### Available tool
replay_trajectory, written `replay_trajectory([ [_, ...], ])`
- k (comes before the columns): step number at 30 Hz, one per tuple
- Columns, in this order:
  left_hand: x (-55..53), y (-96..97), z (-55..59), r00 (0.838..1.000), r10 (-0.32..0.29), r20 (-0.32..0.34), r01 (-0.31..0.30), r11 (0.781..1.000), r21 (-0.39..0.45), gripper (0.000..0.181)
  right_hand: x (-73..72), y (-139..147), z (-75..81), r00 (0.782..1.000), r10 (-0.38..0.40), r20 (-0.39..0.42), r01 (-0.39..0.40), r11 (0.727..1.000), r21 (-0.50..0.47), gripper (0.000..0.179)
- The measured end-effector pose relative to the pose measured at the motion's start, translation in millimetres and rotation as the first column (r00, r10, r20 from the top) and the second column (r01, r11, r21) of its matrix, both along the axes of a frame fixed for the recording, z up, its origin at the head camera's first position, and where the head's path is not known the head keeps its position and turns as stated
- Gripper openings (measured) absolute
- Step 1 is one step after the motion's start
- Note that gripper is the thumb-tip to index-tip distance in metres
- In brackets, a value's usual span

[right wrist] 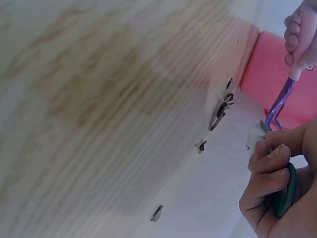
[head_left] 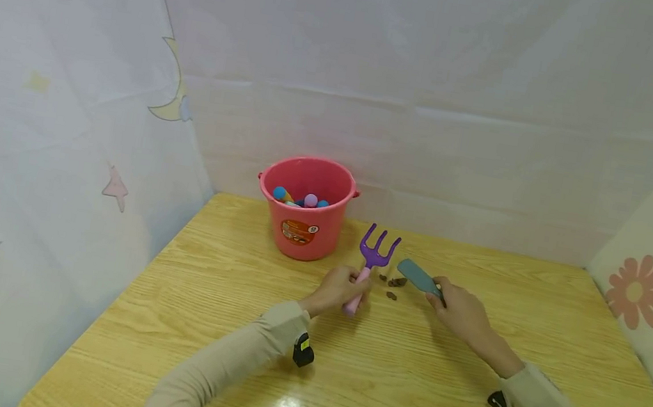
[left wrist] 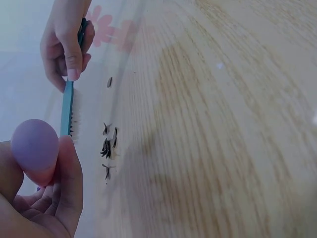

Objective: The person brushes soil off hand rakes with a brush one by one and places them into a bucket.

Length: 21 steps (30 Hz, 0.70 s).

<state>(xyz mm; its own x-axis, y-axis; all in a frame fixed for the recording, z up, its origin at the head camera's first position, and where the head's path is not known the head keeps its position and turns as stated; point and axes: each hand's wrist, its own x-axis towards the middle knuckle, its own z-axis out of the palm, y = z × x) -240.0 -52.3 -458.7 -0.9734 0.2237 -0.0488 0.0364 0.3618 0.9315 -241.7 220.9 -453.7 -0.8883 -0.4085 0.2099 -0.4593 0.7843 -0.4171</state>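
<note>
My left hand (head_left: 336, 291) grips the pink handle of a toy garden fork (head_left: 374, 258), its three purple tines pointing away from me. Across from it, my right hand (head_left: 464, 315) holds a teal brush (head_left: 417, 275) by its handle. The pale bristles (left wrist: 76, 116) show in the left wrist view, apart from the tabletop. Several small dark brown bits (head_left: 397, 282) lie on the table between the fork and the brush. In the right wrist view, the curled right-hand fingers (right wrist: 270, 176) hide much of the brush.
Behind my left hand stands a pink bucket (head_left: 322, 234) holding blue, lilac and other coloured pieces. The wooden table (head_left: 398, 404) meets a white sheet (head_left: 467, 154) at the back. Printed sheets hang at both sides.
</note>
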Motion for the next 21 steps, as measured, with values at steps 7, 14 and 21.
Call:
replay_trajectory([
  [7,-2.4,-3.5,6.2,0.999,0.007,-0.043,-0.008,0.999,-0.041,0.023,0.8,2.3,-2.7,1.000,0.004,0.014,-0.004,1.000,-0.012,0.042],
  [14,-8.8,-7.5,18.4,0.995,-0.033,-0.095,0.026,0.997,-0.077,0.028,2.0,3.8,-3.3,1.000,0.011,0.020,-0.011,1.000,-0.020,0.041],
  [21,-12.3,-13.0,37.2,0.993,-0.053,-0.107,0.035,0.986,-0.165,0.032,2.7,5.5,-6.4,1.000,0.013,0.020,-0.013,1.000,-0.010,0.041],
])
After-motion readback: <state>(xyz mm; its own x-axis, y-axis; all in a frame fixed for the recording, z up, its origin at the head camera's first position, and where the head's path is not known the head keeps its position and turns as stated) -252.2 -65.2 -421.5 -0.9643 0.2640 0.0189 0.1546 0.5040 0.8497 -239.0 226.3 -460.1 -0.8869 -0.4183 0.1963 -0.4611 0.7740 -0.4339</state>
